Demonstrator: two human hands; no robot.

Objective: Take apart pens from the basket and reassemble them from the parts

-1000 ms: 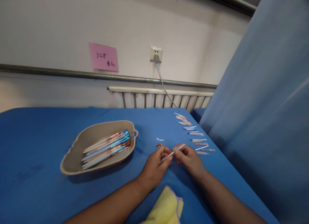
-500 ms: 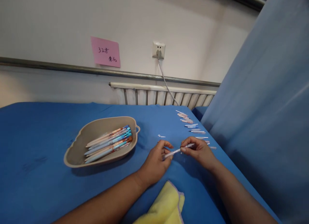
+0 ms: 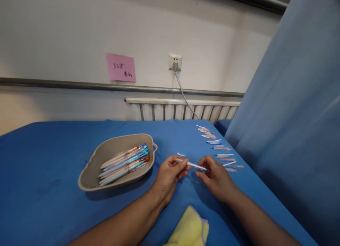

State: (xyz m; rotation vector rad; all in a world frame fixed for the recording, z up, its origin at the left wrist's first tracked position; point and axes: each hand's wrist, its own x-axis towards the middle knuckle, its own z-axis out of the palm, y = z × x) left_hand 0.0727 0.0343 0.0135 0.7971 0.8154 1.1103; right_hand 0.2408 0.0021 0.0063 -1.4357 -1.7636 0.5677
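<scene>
A blue sheet [image 3: 58, 157] lies before a white wall [image 3: 212, 33] bearing a pink note [image 3: 120, 67]; a curtain [image 3: 292, 97] hangs at my right. Above the sheet, my left hand [image 3: 166, 175] pinches a white pen [image 3: 195, 165] between thumb and fingers; my right hand [image 3: 219, 180] curls at its other end, grip unclear. Half a second ago the pen sloped the opposite way.

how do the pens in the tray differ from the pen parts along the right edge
The pens lie bunched inside the tray; the pen parts lie in small groups on the blue cover. The pens look assembled; the pen parts look loose. Both include some blue.
</scene>
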